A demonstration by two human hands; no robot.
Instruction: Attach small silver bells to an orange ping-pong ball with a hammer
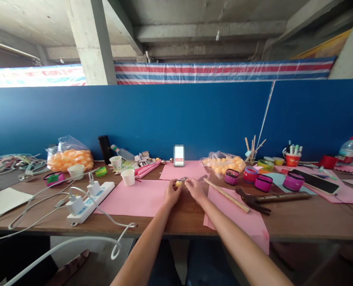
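I've got both hands mid-tabletop: left hand [172,193] pinching the small orange ball [179,183] steady, right hand [195,188] closed on its metal bit [184,179].

Both forearms outstretched, left hand [172,193], right hand [195,188] fingertips meeting

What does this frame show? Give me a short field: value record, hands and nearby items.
left hand: holds a small orange ball at the fingertips
right hand: pinches a small metallic piece at the ball's top
surface: wooden table with pink paper sheets
left side: white power strip, paper cup, bag of orange balls
right side: wooden stick, pliers
behind: phone upright against the blue wall
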